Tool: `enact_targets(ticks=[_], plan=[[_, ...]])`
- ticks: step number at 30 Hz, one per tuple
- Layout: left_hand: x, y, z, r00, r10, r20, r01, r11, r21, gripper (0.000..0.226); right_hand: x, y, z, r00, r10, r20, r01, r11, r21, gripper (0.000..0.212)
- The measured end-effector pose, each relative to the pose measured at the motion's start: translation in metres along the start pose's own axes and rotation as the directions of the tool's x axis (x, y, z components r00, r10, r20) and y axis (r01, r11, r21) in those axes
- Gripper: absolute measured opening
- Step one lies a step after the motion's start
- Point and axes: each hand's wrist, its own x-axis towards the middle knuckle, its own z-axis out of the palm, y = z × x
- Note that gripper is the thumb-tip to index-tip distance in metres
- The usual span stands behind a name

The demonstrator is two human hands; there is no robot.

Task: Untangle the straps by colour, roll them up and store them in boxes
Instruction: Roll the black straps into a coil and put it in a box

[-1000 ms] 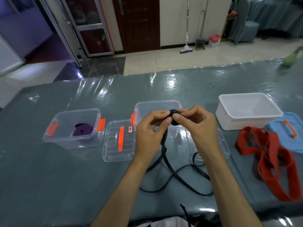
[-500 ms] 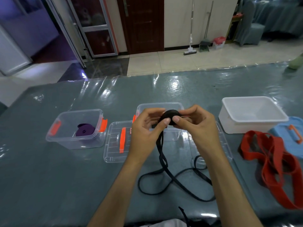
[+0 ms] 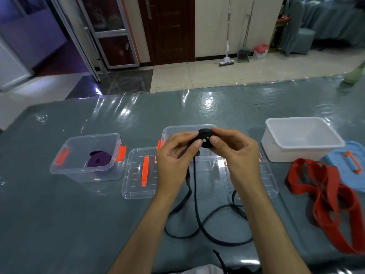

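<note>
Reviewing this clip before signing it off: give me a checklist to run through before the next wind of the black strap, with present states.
1. Black roll pinched by left hand and right hand: ok.
2. Loose black tail free of knots: cannot tell; it loops over itself on the table.
3. Red strap apart from the black tail: ok.
4. Middle clear box open to receive the roll: ok.
5. Purple roll stored in the left box: ok.

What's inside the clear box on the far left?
A rolled purple strap lies inside the left clear box. Nothing else shows through its walls; beneath the roll is hidden.
</note>
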Motion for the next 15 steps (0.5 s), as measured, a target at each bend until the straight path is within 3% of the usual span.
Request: enact_targets(ticks=[3,6,10,15], plan=[[0.007,0.003,-0.006,0.999,0.005,0.041,-0.005,1.0,0.001,0.022,0.003,0.0,-0.001,0.997,0.033,0.072,-0.033,0.999,0.01,0.013],[0.009,0.005,-0.009,0.999,0.025,0.034,-0.025,1.0,0.011,0.018,0.006,-0.001,-0.003,0.99,0.08,0.119,-0.082,0.997,0.009,0.02],[0.012,0.001,-0.004,1.0,0.008,0.025,-0.008,1.0,-0.002,0.023,0.011,0.001,0.002,0.996,0.001,0.089,-0.003,1.0,0.027,0.024],[0.021,-0.001,-0.014,0.996,0.034,0.087,-0.039,0.997,0.06,0.024,0.019,0.002,0.007,0.993,0.038,0.115,-0.039,0.999,0.007,0.02]])
